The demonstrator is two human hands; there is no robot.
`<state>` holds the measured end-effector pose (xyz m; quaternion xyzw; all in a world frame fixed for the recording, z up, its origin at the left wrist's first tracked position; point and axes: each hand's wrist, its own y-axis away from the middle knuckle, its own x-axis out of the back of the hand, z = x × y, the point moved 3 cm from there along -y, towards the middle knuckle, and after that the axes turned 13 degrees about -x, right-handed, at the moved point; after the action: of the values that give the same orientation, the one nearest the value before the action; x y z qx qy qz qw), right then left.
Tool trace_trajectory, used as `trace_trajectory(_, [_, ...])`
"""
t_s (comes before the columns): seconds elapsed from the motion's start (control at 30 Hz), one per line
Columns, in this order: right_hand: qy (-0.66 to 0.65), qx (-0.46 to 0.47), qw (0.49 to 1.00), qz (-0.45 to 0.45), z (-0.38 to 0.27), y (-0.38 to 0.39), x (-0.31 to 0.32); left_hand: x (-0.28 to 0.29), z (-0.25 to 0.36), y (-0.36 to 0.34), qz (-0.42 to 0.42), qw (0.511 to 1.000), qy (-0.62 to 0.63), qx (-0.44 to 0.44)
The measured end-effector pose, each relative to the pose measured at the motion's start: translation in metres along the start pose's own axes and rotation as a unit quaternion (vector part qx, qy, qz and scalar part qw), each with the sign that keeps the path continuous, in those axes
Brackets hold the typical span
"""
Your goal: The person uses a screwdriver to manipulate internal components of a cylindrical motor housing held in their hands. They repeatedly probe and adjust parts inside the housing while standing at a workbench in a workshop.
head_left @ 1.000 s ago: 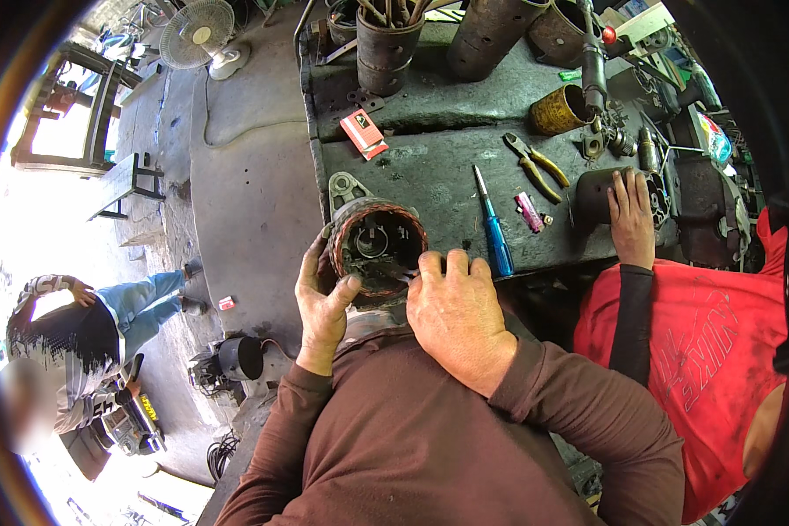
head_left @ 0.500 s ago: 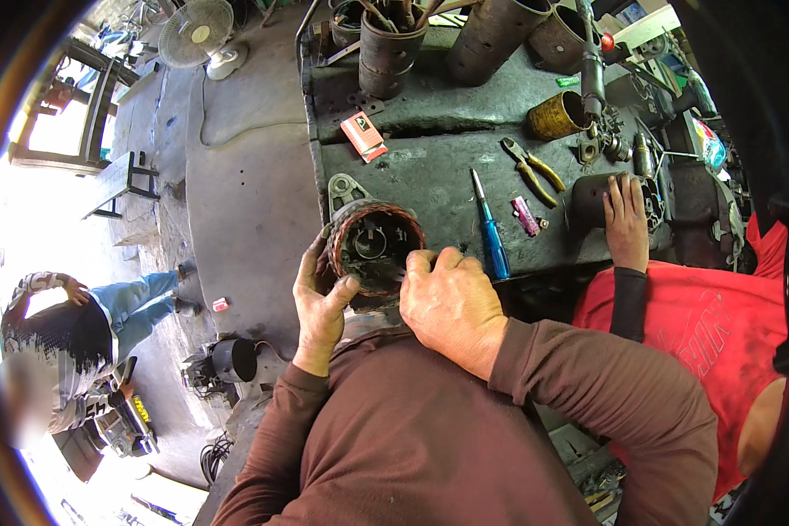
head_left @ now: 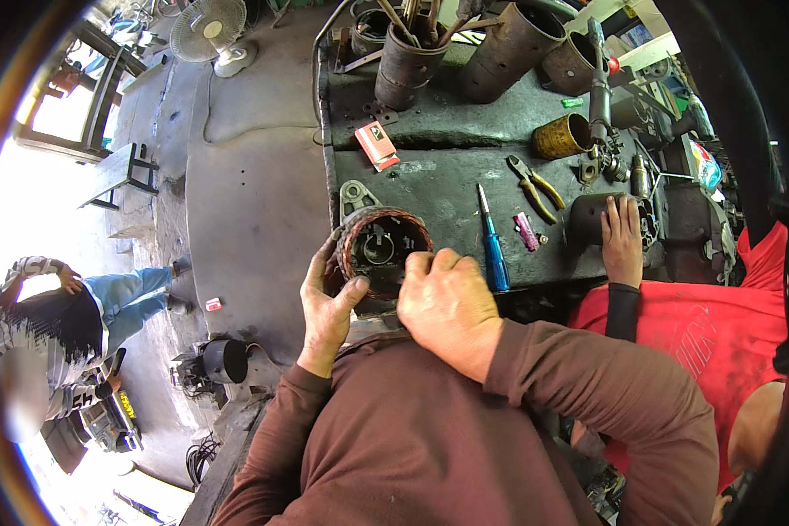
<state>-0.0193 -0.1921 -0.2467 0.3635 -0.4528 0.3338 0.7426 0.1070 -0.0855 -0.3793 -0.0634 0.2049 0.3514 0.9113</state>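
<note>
A round motor housing (head_left: 349, 254) with a ring of reddish-brown copper windings along its rim sits at the near left edge of the bench, its open end facing up toward me. Inside it shows a dark cavity with a metal ring. My left hand (head_left: 326, 314) is wrapped round the housing's left side, thumb at the near rim. My right hand (head_left: 451, 307) is closed at the right rim, fingers curled; whatever they grip is hidden. Just behind the housing is a metal end bracket with a hole (head_left: 354, 195). A blue-handled screwdriver (head_left: 494, 250) lies right of my right hand.
Pliers (head_left: 536, 187), a pink lighter (head_left: 526, 231) and a red-and-white packet (head_left: 377, 145) lie on the dark bench (head_left: 447, 180). Metal cylinders (head_left: 409, 77) stand behind. A co-worker's hand (head_left: 621, 238) rests on another cylinder at right. Another person (head_left: 57, 324) is at far left.
The whole view has shifted slightly, with the bench sitting a little lower and farther right. Both hands keep their places on the housing; the right fingers have moved only slightly.
</note>
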Motion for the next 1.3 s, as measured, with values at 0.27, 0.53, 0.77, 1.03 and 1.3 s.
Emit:
trace_trajectory(0.27, [-0.023,-0.081,0.996,-0.004,0.019,0.019,-0.011,0.003,0.0,-0.001,0.001,1.0,-0.015,0.002])
trace_trajectory(0.53, [-0.094,-0.074,0.993,0.019,0.027,0.022,-0.013,0.003,0.006,-0.001,-0.013,0.999,-0.039,0.013])
trace_trajectory(0.77, [-0.089,-0.072,0.993,-0.007,0.019,0.021,-0.011,0.001,0.006,0.002,-0.014,0.999,-0.036,0.012])
trace_trajectory(1.03, [-0.197,-0.134,0.971,0.003,0.059,0.048,-0.013,0.0,0.01,-0.006,-0.021,0.998,-0.06,0.016])
trace_trajectory(1.3, [-0.355,-0.24,0.903,0.038,0.078,0.094,-0.043,0.004,0.012,-0.035,-0.034,0.995,-0.078,0.057])
